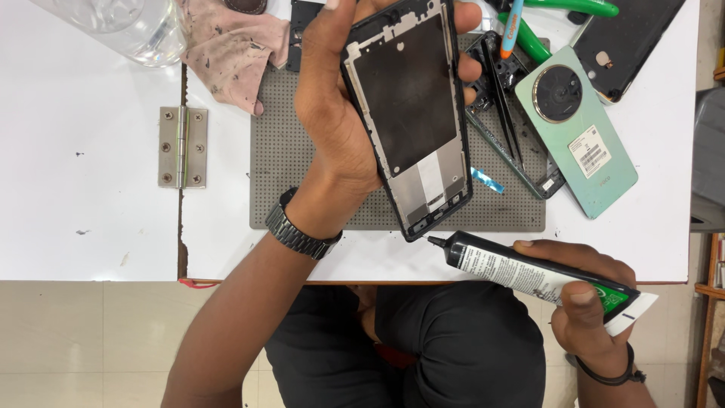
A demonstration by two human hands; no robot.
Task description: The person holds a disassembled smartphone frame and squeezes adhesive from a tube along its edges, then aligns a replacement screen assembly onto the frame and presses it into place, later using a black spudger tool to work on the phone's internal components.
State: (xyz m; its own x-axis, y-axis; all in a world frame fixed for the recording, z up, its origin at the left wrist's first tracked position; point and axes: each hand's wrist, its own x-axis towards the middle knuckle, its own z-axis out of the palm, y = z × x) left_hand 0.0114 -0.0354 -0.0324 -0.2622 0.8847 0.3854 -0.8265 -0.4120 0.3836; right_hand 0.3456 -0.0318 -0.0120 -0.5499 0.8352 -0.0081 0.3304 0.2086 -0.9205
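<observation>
The left hand [340,113] grips a black phone frame [411,113] by its edges above the grey mat [287,181]. The right hand [585,298] squeezes a black glue tube [521,273], nozzle at the frame's lower corner.

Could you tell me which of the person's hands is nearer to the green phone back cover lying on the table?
Left. The left hand holds the black phone frame up beside the green back cover, level with it. The right hand grips the glue tube at the table's near edge, farther off.

White counter [83,227]: grey dotted mat [287,174] centre, stained pink rag [230,49] and clear bottle [128,26] at far left edge, metal hinge [182,146] left, green phone back [578,128], tweezers [502,98], dark phone [630,41] far right corner.
</observation>
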